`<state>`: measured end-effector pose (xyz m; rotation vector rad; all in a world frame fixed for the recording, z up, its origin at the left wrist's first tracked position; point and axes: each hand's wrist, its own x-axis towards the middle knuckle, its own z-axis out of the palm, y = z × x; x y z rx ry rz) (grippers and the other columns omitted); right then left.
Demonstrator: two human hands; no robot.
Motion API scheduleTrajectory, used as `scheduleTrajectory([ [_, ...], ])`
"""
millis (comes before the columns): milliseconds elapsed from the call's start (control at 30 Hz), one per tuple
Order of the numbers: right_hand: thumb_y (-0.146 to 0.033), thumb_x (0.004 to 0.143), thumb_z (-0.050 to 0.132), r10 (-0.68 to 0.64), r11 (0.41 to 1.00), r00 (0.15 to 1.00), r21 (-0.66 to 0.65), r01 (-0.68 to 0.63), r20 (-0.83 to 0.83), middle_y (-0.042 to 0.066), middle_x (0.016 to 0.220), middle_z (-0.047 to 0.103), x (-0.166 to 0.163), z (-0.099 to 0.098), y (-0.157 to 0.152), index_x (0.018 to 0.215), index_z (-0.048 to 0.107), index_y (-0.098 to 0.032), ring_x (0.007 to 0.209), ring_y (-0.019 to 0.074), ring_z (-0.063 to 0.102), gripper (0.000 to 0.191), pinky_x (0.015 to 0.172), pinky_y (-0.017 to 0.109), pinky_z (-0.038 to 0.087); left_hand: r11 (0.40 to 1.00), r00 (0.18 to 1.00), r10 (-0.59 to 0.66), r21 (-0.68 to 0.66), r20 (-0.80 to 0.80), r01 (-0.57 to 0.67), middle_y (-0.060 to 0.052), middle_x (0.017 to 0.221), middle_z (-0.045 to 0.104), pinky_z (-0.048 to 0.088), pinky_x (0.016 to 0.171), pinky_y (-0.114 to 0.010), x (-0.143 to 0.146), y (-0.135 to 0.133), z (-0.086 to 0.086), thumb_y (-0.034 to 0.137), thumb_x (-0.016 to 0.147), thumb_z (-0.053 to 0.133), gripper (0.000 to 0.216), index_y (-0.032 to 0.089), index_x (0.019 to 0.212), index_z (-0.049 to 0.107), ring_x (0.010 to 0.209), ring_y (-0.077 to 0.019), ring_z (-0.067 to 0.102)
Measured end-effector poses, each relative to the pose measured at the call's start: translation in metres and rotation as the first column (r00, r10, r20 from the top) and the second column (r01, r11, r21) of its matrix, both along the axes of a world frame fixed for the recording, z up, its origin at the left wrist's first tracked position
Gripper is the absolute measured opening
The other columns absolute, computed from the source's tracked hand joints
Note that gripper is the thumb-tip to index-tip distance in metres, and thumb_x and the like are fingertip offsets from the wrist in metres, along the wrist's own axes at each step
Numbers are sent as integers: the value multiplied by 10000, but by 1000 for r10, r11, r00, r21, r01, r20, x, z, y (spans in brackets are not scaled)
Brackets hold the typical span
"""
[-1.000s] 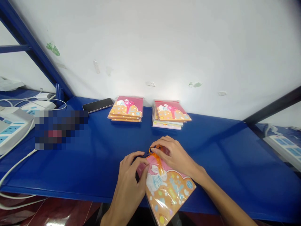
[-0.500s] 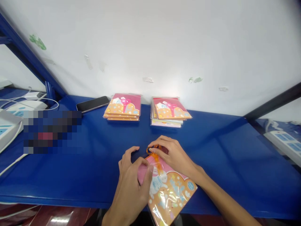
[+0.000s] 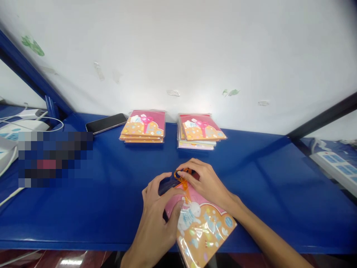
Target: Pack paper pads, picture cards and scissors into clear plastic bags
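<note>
A clear plastic packet holding a pink and orange paper booklet with a white rabbit print [image 3: 205, 230] lies tilted at the table's front edge. My left hand [image 3: 160, 212] pinches its upper left side between thumb and forefinger, the other fingers curled. Orange plastic scissors [image 3: 185, 186] lie at the packet's top, the blades pointing down over or into the film; I cannot tell which. With thumb and fingers closed, my right hand [image 3: 202, 178] grips the scissors by their handle loops, its palm above the packet's upper right edge.
Two stacks of similar packets, a left stack [image 3: 143, 126] and a right stack [image 3: 202, 128], stand by the wall, pink scissors showing on top. A phone [image 3: 106, 123] lies left of them. Power strips [image 3: 334, 163] and white cables flank the blue table [image 3: 111, 208].
My left forefinger and thumb have moved right, further over the packet's top edge and nearer the scissors. My right hand still grips the scissors. The whole view has shifted slightly.
</note>
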<state>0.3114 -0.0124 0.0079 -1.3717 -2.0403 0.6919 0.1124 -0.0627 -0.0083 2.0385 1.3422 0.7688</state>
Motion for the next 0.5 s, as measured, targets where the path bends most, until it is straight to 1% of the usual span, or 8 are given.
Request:
scheduleTrajectory([
  [133,-254,1026,577,43,999,999,15,-44,11,-4,945,760,0,4,-1,966,726,-253,875,179,670,160,848,337,484,998,998,69,12,-11,-69,-73,1407,517,395,1063,-602,4,1,-3,280,970,532,205,315,1003,731,1327,-339,464],
  [200,-282,1025,585,71,997,997,19,-72,30,-5,903,751,1,5,-2,908,712,-238,857,177,662,178,841,338,476,997,997,74,14,-15,-74,-76,1374,544,385,1064,-600,5,2,-4,269,967,539,197,308,986,731,1325,-334,471],
  [267,-320,1031,577,92,995,994,23,-94,58,1,883,734,2,7,-3,856,704,-225,857,176,654,236,834,339,472,997,997,72,10,-14,-72,-76,1345,566,386,1055,-594,4,2,-4,271,965,551,183,306,978,730,1311,-330,487],
  [400,-341,1050,531,135,990,987,25,-138,88,26,941,731,4,10,-4,790,715,-211,892,176,653,343,855,350,478,997,997,80,21,-7,-80,-66,1282,609,396,1032,-565,5,3,-5,268,962,566,155,299,987,715,1254,-314,526],
  [467,-338,1048,531,159,987,982,20,-162,98,29,971,739,6,12,-4,803,727,-219,913,183,657,335,877,361,482,996,997,72,47,-4,-72,-60,1230,637,392,1027,-554,5,4,-5,263,962,567,144,294,996,704,1232,-307,537],
  [500,-342,1042,542,163,986,982,19,-165,96,28,989,741,8,13,-4,839,733,-227,932,187,660,302,897,367,483,996,998,67,57,-6,-67,-58,1203,649,391,1023,-550,5,4,-5,262,964,565,138,290,994,697,1222,-304,541],
])
